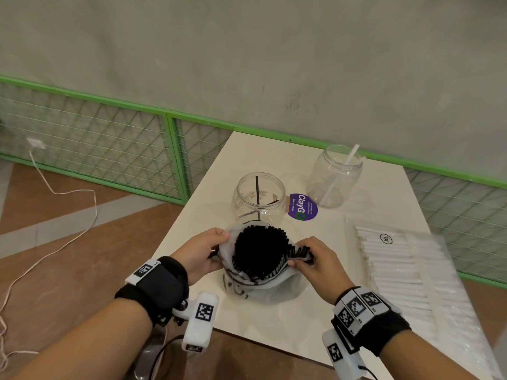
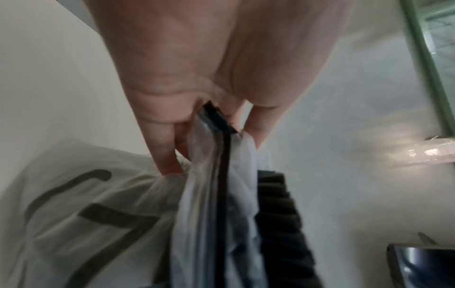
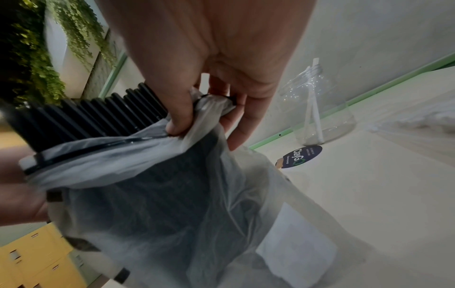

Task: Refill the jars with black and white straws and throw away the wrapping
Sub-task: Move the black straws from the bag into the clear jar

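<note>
A translucent white plastic bag [image 1: 263, 289] full of black straws [image 1: 260, 250] stands upright on the white table [image 1: 274, 325], its mouth pulled open. My left hand [image 1: 204, 252] pinches the bag's left rim [image 2: 216, 155]. My right hand [image 1: 315, 263] pinches the right rim [image 3: 211, 105], beside the straw tips [image 3: 98, 117]. Behind the bag stands a clear jar [image 1: 259, 197] with a few black straws. Farther right is a second clear jar [image 1: 336, 175] holding a white straw [image 3: 315, 109]. A pack of white straws [image 1: 406, 270] in clear wrapping lies on the table's right side.
A purple round sticker [image 1: 303, 207] lies on the table between the jars. A green mesh fence [image 1: 109, 144] and grey wall run behind. The table's near edge is just under my wrists. A white cable [image 1: 55, 242] trails over the floor at left.
</note>
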A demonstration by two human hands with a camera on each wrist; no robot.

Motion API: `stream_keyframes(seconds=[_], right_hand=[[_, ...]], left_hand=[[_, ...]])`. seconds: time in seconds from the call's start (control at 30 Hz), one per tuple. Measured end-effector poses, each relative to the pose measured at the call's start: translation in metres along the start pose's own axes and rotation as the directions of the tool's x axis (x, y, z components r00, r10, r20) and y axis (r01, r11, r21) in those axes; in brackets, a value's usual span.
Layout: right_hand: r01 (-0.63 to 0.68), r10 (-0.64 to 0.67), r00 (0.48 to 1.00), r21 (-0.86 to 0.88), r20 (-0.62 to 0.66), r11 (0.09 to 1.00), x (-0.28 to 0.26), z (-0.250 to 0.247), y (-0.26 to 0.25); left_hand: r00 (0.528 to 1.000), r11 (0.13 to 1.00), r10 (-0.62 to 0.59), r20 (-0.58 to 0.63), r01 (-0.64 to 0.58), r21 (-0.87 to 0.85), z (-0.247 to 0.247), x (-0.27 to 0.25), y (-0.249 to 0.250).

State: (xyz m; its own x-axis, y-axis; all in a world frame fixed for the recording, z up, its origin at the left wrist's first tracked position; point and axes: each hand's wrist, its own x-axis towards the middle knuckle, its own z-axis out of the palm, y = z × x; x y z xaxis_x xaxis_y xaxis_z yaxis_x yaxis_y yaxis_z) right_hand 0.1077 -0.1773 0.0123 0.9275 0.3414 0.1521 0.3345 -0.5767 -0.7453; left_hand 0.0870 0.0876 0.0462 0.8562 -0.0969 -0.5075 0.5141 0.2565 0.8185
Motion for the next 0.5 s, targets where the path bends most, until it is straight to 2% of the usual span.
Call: stream_keyframes(seconds=[0.07,0.13,0.23,0.3,0.37,0.5], right_hand=[[-0.003,0.003,1.000,0.000,0.014,1.000,0.002,0.000,-0.001],[0.006,-0.005,1.000,-0.007,0.025,1.000,0.003,0.000,-0.003],[0.016,-0.016,0.999,-0.009,0.037,1.000,0.004,0.000,-0.004],[0.017,-0.017,0.999,-0.011,0.048,1.000,0.003,-0.001,-0.005],[0.019,-0.018,0.998,-0.011,0.052,1.000,0.003,-0.001,-0.006],[0.007,-0.007,1.000,0.003,0.026,1.000,0.004,-0.001,-0.005]], left_hand=[[0.998,0.991,0.010,-0.057,-0.002,0.137,0.002,0.004,-0.002],[0.991,0.949,0.102,-0.091,-0.069,0.308,0.006,0.007,0.003],[0.977,0.897,0.211,0.009,-0.197,0.395,0.011,0.011,0.020],[0.970,0.856,0.221,0.098,-0.241,0.458,0.015,0.013,0.028],[0.969,0.818,0.212,0.128,-0.247,0.519,0.018,0.015,0.031],[0.976,0.830,0.142,0.166,-0.209,0.518,0.018,0.017,0.033]])
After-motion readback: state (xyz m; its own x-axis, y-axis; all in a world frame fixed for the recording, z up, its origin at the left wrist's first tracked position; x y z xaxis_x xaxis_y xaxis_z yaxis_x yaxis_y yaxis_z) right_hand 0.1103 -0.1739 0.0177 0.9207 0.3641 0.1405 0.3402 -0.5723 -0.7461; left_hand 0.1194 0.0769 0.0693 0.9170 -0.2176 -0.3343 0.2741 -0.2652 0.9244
